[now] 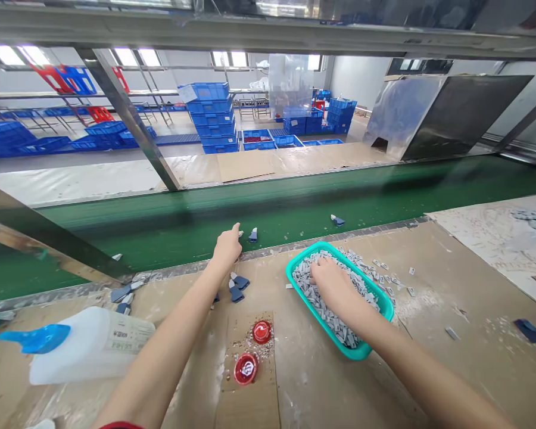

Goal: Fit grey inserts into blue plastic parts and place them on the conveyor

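My left hand [227, 247] reaches to the edge of the green conveyor belt [295, 208], its fingers curled with one pointing forward, next to a small blue-and-white part [252, 235] lying on the belt. Nothing visible is in that hand. My right hand [330, 281] lies palm down in a teal tray [301, 293] full of small grey parts [339, 328], with its fingers dug into the pile. Another blue-and-white part [337, 221] rides the belt farther right. Two blue parts [237, 287] lie on the table near my left wrist.
A white spray bottle with a blue trigger [78, 345] lies at the left. Two red caps [254, 351] sit on cardboard in front. Loose grey parts [386, 277] scatter right of the tray. A slanted metal post [129, 116] and stacked blue crates [214, 119] stand beyond the belt.
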Demonstrator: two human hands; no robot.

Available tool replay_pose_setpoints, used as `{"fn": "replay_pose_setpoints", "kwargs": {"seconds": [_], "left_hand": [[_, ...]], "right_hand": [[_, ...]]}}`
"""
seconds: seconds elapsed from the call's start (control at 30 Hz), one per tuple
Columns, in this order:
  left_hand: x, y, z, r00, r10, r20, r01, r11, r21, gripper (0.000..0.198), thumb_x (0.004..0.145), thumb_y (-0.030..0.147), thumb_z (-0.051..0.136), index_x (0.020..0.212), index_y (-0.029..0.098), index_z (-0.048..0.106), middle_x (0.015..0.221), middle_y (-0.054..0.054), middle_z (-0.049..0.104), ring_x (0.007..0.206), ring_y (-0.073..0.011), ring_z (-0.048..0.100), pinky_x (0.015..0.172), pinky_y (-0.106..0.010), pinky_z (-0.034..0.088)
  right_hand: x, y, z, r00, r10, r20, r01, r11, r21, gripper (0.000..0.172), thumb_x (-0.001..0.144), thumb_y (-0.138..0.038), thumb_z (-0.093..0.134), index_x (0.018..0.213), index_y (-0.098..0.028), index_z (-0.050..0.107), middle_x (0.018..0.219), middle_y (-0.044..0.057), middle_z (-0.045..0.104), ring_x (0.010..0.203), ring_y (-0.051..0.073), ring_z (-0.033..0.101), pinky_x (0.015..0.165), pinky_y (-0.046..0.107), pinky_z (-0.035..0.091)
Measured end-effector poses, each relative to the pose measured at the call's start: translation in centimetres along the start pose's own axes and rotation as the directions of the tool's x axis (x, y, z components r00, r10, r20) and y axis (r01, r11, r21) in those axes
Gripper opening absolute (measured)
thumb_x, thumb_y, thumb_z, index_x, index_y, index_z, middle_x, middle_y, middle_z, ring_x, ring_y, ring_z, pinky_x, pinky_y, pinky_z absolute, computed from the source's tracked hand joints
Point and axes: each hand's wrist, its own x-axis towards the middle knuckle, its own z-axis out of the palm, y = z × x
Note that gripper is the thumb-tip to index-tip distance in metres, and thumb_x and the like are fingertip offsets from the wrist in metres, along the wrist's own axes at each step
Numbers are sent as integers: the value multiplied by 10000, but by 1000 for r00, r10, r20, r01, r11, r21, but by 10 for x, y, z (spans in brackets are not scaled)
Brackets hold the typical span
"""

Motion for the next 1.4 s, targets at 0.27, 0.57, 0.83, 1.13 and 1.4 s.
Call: {"fn": "replay_pose_setpoints", "kwargs": {"seconds": [0.27,0.57,0.83,1.13,1.4], "left_hand": [[-2,28,14,1000,-21,-12,21,1000,-2,358,876,336,533,1180,147,531,1172,-105,569,1032,-233,567,850,-443,475],[-48,19,-17,996,55,66,-41,979,-197,302,866,240,550,1153,147,568,1168,-112,598,1052,-237,576,902,-453,461],[-199,21,-92,992,81,101,35,584,-811,362,825,237,531,1175,270,618,1213,-57,626,1131,-238,568,962,-392,463],[-280,6,-69,868,-489,91,234,239,-942,275,639,264,764,903,224,698,927,-48,716,927,-213,659,775,-273,561],[-286,26,-41,789,-584,189,234,1,-972,321,550,193,819,845,175,697,821,-49,752,788,-222,710,744,-300,589]], "right_hand": [[-31,-8,-17,984,-100,-150,164,841,516,267,920,-191,425,1102,-238,615,1027,64,649,898,202,614,746,304,452],[-59,-55,34,998,5,59,-57,321,945,181,795,-373,598,775,-203,656,708,16,654,674,180,624,520,252,491],[-56,-71,62,990,29,141,-143,266,953,282,735,-433,664,775,-154,676,702,78,704,617,192,637,570,297,503],[-59,-73,70,987,107,119,-150,365,919,250,705,-422,684,684,-174,659,655,77,693,576,200,625,543,307,486],[-61,-76,67,980,112,164,-192,313,930,268,699,-424,695,664,-163,646,600,65,664,520,168,571,510,287,455]]}}
